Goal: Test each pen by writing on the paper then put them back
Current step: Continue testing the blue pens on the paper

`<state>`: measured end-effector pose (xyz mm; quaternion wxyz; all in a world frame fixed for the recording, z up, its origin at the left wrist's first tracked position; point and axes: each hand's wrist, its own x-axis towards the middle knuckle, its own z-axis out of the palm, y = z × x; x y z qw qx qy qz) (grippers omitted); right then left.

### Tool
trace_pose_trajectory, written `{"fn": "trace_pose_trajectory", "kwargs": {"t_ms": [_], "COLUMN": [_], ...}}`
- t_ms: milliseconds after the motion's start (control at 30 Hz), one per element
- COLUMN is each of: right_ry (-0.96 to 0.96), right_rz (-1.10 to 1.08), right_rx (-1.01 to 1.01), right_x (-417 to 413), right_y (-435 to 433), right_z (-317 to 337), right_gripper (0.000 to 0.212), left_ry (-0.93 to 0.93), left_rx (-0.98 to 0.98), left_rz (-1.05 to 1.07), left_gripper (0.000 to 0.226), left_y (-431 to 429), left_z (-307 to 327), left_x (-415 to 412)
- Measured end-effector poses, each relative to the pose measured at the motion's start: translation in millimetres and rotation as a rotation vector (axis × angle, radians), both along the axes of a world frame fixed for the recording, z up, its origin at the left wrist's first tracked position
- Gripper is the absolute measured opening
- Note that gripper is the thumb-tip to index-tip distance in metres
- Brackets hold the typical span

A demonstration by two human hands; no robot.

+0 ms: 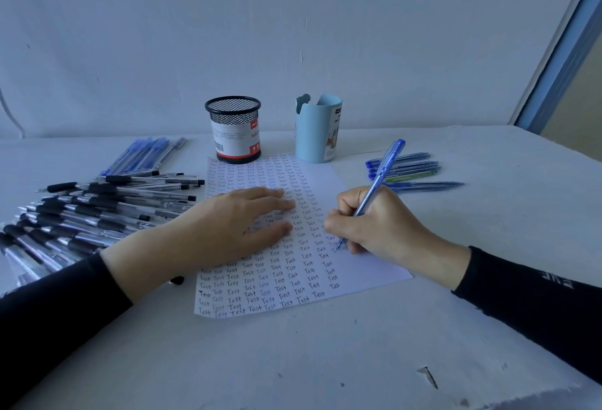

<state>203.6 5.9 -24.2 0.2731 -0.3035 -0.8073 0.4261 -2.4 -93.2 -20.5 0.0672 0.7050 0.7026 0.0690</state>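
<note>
A white paper [365, 266] lies in the middle of the table, covered in rows of the handwritten word "Test". My left hand [234, 224] rests flat on it with straight fingers. My right hand [374, 220] grips a blue pen [379, 178] in a writing hold. The pen's tip touches the paper near its right margin. A large heap of black-grip pens [97, 210] lies to the left. Several blue pens [407, 171] lie to the right, beyond my right hand.
A black mesh pen cup [233, 129] and a light blue cup [317, 129] stand behind the paper. More blue pens [146, 153] lie at the back left. A wall rises behind the table. A small dark scrap [430, 375] lies near the front edge.
</note>
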Motion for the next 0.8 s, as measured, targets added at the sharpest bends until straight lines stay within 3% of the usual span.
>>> {"fn": "trace_pose_trajectory", "kwargs": {"t_ms": [800], "right_ry": [0.004], "right_rz": [-0.026], "right_rx": [0.047], "right_x": [-0.2], "right_y": [4.3], "right_z": [-1.7], "right_gripper": [0.046], "left_ry": [-0.004], "left_rx": [-0.001], "left_rz": [0.002], "left_gripper": [0.068], "left_y": [0.6], "left_z": [-1.2], "left_x": [-0.8]}}
